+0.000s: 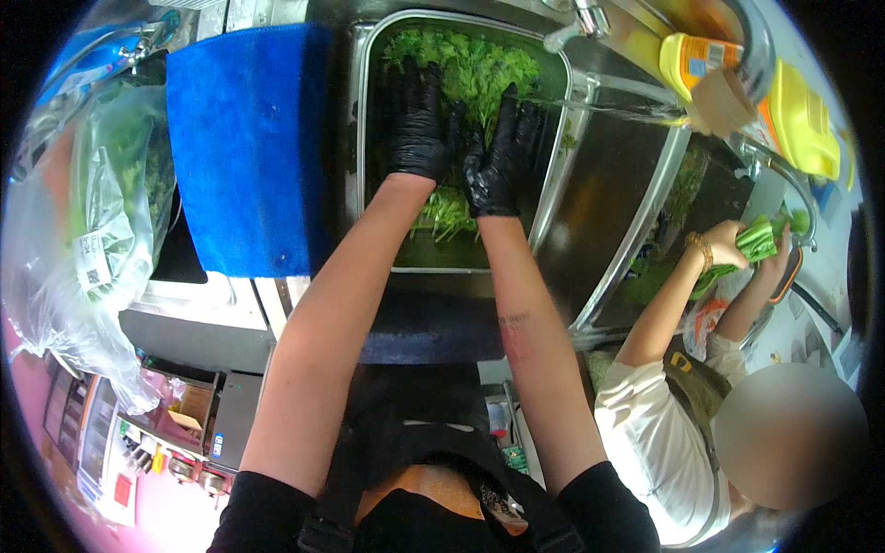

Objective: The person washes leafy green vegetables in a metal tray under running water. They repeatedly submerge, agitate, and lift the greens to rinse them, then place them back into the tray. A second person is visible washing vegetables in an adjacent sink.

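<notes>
Both my hands wear black gloves and rest in a metal-rimmed basin (361, 152) of water. Leafy green herbs (460, 62), which look like cilantro, float there, with their stems (446, 214) towards me. My left hand (418, 131) lies over the left side of the bunch, fingers extended and apart. Opposite it, my right hand (503, 155) touches the stems and leaves from the right, its thumb raised away from the fingers. Some fingertips are under water or hidden among the leaves. A thin stream of water (622, 107) runs into the basin from the right.
On the left lie a blue towel (242, 152) and a plastic bag of greens (124, 166). A faucet (581, 27) stands at the back, near yellow jugs (802, 124). To my right, a co-worker (664, 428) holds leafy vegetables (757, 238) over another sink compartment.
</notes>
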The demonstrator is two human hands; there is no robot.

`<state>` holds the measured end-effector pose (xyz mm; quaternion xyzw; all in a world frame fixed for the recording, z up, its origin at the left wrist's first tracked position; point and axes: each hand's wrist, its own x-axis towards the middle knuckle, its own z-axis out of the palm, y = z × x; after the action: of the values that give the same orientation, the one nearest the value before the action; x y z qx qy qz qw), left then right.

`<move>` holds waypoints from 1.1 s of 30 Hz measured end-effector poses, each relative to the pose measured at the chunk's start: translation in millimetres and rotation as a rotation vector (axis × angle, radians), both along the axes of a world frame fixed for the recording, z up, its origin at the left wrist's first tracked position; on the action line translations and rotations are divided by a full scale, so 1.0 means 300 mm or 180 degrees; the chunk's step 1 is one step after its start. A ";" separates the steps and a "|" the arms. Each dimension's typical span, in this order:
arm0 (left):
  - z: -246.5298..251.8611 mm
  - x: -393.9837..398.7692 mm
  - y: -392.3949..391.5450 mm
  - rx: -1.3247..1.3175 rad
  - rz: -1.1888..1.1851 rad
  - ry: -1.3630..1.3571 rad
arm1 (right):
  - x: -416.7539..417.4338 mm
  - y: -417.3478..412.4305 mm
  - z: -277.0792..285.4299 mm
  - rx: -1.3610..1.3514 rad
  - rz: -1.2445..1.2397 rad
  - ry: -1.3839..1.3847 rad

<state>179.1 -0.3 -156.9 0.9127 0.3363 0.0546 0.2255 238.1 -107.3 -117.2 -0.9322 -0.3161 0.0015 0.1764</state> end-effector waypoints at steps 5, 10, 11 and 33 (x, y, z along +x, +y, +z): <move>-0.242 0.036 -0.015 -0.0630 -0.0202 0.1343 | 0.014 0.037 -0.263 -0.0543 0.0259 0.0419; -0.017 0.009 -0.041 -0.0280 -0.0552 0.1062 | 0.012 -0.007 -0.138 -0.0264 0.0347 0.0260; 0.028 -0.009 -0.046 0.0275 -0.0594 0.0912 | -0.003 -0.007 -0.100 -0.0061 0.0409 0.0305; 0.036 -0.293 -0.179 -0.1518 0.0653 0.0424 | -0.100 -0.149 0.007 0.0730 -0.0410 0.1139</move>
<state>91.3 -54.1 -146.1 0.7965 0.4445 -0.0638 0.4048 208.2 -152.0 -115.0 -0.9092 -0.2176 0.1196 0.3343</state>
